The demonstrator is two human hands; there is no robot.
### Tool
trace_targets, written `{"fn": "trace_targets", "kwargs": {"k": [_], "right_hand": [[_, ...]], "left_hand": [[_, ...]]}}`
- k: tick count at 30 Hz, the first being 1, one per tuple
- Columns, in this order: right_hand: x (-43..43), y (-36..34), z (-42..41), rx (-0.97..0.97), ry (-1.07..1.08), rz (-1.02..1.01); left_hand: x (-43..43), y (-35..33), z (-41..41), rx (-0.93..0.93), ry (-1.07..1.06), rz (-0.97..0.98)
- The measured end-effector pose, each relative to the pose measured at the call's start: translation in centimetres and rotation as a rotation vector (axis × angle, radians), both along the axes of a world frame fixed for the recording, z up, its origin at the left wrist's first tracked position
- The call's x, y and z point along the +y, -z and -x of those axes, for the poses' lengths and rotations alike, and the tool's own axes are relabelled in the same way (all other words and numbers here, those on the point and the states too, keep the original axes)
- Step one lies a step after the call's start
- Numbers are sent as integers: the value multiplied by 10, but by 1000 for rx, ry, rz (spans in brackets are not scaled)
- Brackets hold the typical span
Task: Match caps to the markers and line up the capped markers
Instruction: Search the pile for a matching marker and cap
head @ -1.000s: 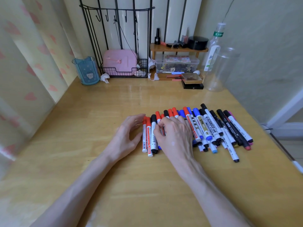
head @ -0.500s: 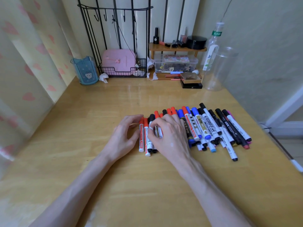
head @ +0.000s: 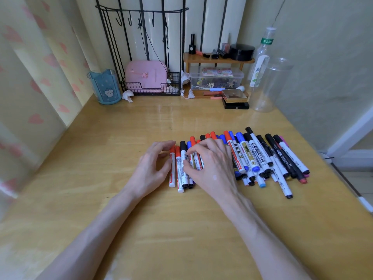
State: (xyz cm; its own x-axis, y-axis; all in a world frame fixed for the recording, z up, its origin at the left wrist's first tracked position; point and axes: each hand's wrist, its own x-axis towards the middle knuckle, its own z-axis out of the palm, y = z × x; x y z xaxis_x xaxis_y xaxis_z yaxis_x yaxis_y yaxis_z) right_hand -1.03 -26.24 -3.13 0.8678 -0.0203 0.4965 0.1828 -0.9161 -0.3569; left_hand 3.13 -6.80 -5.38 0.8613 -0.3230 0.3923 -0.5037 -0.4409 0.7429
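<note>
Many markers (head: 252,154) — left hand (head: 151,168) beside, right hand (head: 212,164) atop.

Both bare forearms reach forward and converge. The left hand (head: 150,168) lies palm inward, fingers loosely bent, gripping nothing. Just right of its fingertips, the right hand (head: 210,164) arches palm down, curled fingers and thumb pinching markers (head: 196,161).

On the wooden counter (head: 141,126) a row of capped markers (head: 254,154) lies side by side, piling over one another toward the right. Along its far edge stand a blue cup (head: 105,87), a wire rack (head: 150,90), a small shelf (head: 218,61) and a clear jar (head: 270,85).
</note>
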Motion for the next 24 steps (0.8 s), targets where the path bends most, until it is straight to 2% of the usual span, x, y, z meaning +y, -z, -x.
{"fn": "trace_targets", "kwargs": {"k": [24], "right_hand": [[-2,-1,0,-1,17,8]], "left_hand": [[1,-1,-1,2,-2,20]]}}
